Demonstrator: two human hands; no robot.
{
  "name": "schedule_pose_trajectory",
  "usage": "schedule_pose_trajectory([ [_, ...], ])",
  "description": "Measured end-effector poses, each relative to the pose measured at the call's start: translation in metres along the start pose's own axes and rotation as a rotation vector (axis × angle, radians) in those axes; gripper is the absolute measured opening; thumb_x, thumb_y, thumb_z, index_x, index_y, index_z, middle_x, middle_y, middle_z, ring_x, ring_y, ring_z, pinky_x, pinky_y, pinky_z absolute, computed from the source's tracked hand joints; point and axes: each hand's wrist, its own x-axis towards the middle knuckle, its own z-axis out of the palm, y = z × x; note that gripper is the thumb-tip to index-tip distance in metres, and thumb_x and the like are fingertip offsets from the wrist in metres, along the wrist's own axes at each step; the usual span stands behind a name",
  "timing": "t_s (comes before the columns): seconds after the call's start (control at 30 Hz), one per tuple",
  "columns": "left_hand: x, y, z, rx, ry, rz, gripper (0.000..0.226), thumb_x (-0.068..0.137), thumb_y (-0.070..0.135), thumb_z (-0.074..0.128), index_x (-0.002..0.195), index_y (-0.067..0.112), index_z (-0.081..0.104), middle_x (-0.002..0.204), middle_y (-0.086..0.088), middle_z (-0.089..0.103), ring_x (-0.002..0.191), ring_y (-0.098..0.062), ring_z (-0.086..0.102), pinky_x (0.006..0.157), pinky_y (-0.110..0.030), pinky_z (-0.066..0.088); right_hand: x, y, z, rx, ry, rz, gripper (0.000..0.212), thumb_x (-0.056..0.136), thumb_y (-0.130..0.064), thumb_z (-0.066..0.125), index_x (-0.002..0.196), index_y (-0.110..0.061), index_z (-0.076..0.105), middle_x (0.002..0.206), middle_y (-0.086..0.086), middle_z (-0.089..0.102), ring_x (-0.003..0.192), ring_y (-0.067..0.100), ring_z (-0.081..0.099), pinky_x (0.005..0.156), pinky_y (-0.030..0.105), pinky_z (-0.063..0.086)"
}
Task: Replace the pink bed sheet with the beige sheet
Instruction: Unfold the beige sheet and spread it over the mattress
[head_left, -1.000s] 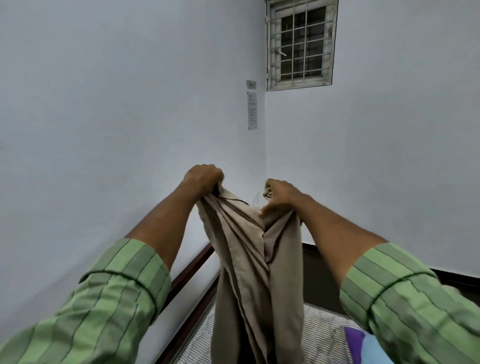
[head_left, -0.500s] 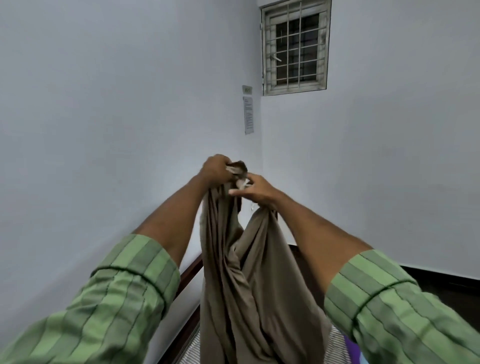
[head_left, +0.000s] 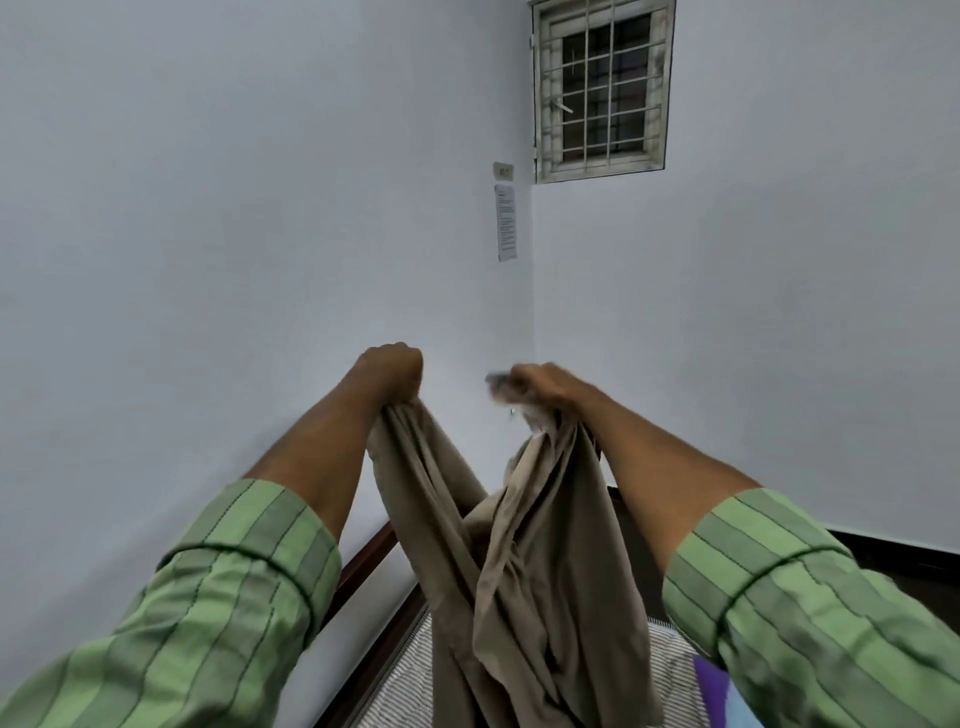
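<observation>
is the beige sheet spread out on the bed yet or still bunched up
Bunched: the beige sheet hangs in folds, gripped by the left hand and right hand.

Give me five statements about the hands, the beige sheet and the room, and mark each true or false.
1. Both hands grip the beige sheet. True: the left hand and the right hand each hold a bunch of it.
2. The sheet lies spread flat on the mattress. False: it hangs bunched from the hands.
3. The hands touch each other. False: they are apart.
4. A barred window sits high on the wall. True.
5. The sleeves are plain white. False: the sleeves are green striped.
</observation>
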Motion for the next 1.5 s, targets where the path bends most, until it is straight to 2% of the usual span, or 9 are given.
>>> schedule_pose_trajectory([
  [0.1, 0.013, 0.023, -0.009, -0.305, 0.052, 0.15, 0.007, 0.076, 0.026, 0.082, 0.08, 0.03, 0.078, 0.09, 0.003, 0.075, 0.087, -0.021, 0.07, 0.074, -0.03, 0.052, -0.005, -0.005, 0.024, -0.095, -0.222, -0.094, 0.04, 0.087, -0.045, 0.055, 0.105, -0.014, 0.073, 0.112, 0.007, 0.071, 0.11, 0.028, 0.065, 0.098, 0.041, 0.048],
  [0.3, 0.017, 0.052, -0.019, -0.742, -0.015, 0.382, 0.009, 0.082, 0.019, 0.084, 0.09, 0.022, 0.082, 0.086, 0.0, 0.078, 0.075, -0.009, 0.064, 0.077, -0.027, 0.053, -0.011, -0.014, 0.046, 0.194, -0.227, -0.212, 0.02, 0.072, -0.009, 0.07, 0.083, -0.026, 0.067, 0.077, 0.003, 0.068, 0.075, 0.019, 0.065, 0.066, 0.031, 0.051],
  [0.5, 0.018, 0.03, -0.014, -0.745, -0.022, 0.24, 0.05, 0.072, 0.043, 0.092, 0.113, 0.024, 0.069, 0.094, 0.007, 0.072, 0.085, -0.006, 0.066, 0.08, -0.024, 0.051, -0.009, -0.012, 0.036, 0.368, -0.04, -0.216, 0.027, 0.083, -0.023, 0.079, 0.07, -0.015, 0.057, 0.063, 0.002, 0.057, 0.06, 0.017, 0.052, 0.054, 0.025, 0.041],
  [0.67, 0.011, 0.032, -0.013, -1.167, 0.078, 0.118, 0.033, 0.102, 0.04, 0.06, 0.114, 0.009, 0.064, 0.095, -0.002, 0.069, 0.089, -0.014, 0.065, 0.079, -0.024, 0.051, -0.017, -0.018, 0.034, 0.368, -0.38, -0.152, 0.054, 0.077, -0.012, 0.087, 0.126, -0.021, 0.066, 0.106, 0.013, 0.075, 0.092, 0.027, 0.075, 0.077, 0.034, 0.06],
  [0.77, 0.011, 0.039, -0.013, -1.359, 0.102, 0.128, 0.03, 0.106, 0.038, 0.053, 0.1, 0.013, 0.068, 0.083, -0.002, 0.068, 0.074, -0.012, 0.063, 0.069, -0.025, 0.05, -0.019, -0.028, 0.047, 0.465, -0.402, -0.148, 0.01, 0.088, -0.014, 0.078, 0.097, -0.015, 0.075, 0.093, 0.011, 0.074, 0.078, 0.021, 0.071, 0.075, 0.033, 0.057],
  [1.03, 0.013, 0.012, 0.008, -0.629, 0.008, 0.003, 0.04, 0.064, 0.037, 0.094, 0.089, 0.02, 0.068, 0.084, 0.004, 0.063, 0.081, -0.018, 0.06, 0.065, -0.026, 0.044, 0.003, -0.026, 0.05, 0.508, 0.195, -0.144, 0.02, 0.066, -0.031, 0.074, 0.058, -0.021, 0.06, 0.062, 0.001, 0.056, 0.063, 0.017, 0.049, 0.058, 0.03, 0.037],
  [1.13, 0.012, 0.009, 0.012, -0.936, 0.135, -0.241, 0.031, 0.073, 0.03, 0.08, 0.06, 0.009, 0.061, 0.062, 0.001, 0.053, 0.065, -0.019, 0.051, 0.059, -0.026, 0.038, 0.007, -0.023, 0.047, 0.466, 0.337, -0.113, 0.02, 0.063, -0.03, 0.074, 0.052, -0.019, 0.061, 0.055, -0.006, 0.063, 0.058, 0.015, 0.056, 0.058, 0.029, 0.043],
  [1.33, -0.001, 0.025, -0.01, -1.369, 0.001, -0.12, 0.025, 0.092, 0.023, 0.055, 0.097, 0.016, 0.078, 0.095, 0.004, 0.077, 0.085, -0.015, 0.07, 0.073, -0.029, 0.053, -0.005, -0.03, 0.044, 0.18, -0.122, -0.252, 0.053, 0.052, -0.039, 0.1, 0.095, -0.018, 0.078, 0.095, -0.001, 0.078, 0.09, 0.013, 0.074, 0.081, 0.031, 0.061],
  [1.5, 0.008, 0.035, 0.008, -1.243, 0.075, -0.002, 0.028, 0.075, 0.02, 0.054, 0.088, 0.017, 0.079, 0.094, 0.001, 0.078, 0.091, -0.012, 0.072, 0.09, -0.035, 0.058, -0.001, -0.043, 0.051, 0.119, -0.044, -0.285, 0.018, 0.07, -0.027, 0.079, 0.084, -0.015, 0.078, 0.084, 0.008, 0.076, 0.078, 0.02, 0.068, 0.07, 0.039, 0.056],
])
